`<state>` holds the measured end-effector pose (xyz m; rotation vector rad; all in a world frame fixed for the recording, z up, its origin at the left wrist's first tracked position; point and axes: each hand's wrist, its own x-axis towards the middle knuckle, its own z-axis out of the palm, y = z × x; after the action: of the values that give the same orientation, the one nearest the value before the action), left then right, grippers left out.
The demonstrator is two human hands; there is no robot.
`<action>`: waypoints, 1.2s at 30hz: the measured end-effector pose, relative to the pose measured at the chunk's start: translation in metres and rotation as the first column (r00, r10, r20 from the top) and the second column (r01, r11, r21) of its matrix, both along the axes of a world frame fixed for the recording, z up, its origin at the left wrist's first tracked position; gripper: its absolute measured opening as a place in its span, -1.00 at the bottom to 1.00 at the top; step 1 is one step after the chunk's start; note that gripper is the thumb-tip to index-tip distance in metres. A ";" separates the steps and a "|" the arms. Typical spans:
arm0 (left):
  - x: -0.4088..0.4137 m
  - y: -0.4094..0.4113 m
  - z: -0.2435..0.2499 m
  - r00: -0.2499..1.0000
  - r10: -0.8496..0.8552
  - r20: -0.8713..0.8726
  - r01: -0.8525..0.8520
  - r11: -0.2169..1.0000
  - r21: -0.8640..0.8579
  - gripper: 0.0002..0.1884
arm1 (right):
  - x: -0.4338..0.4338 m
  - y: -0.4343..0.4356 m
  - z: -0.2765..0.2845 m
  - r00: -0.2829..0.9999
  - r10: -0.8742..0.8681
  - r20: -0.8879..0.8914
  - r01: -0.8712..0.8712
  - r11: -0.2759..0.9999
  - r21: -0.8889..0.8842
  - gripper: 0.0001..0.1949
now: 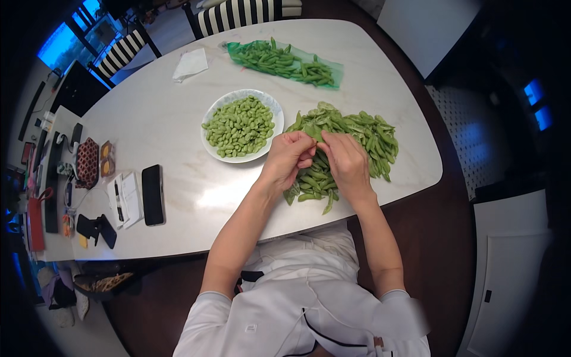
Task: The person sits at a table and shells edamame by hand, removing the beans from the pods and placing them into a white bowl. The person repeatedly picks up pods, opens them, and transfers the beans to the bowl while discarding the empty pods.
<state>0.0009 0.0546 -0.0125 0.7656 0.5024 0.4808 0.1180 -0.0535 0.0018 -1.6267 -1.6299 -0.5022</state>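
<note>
My left hand (290,158) and my right hand (347,161) meet over a heap of green soybean pods (374,138) on the marble-look table. The fingertips of both hands pinch a small green pod (313,132) between them; part of it is hidden by the fingers. Left of the heap, close to my left hand, a round white plate (280,111) with a bluish rim holds many shelled green beans (241,127). Beyond the heap lies a green mesh bag (337,75) with more pods inside.
A folded white tissue (191,65) lies at the far left of the plate. Toward the left end of the table (178,241) are a black smartphone (153,195), papers with a pen (118,201), a phone stand (96,227) and a patterned pouch (87,163). Striped chairs (238,18) stand beyond.
</note>
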 end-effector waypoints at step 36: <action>0.005 -0.010 0.004 0.996 -0.046 0.082 0.047 0.999 -0.013 -0.91 | 0.000 0.009 0.002 0.727 -0.171 -0.665 -0.033 0.959 -0.283 -0.81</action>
<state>0.0058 0.0443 -0.0082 0.7385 0.4110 0.4622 0.1182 -0.0447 0.0043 -1.7861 -1.0927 0.3109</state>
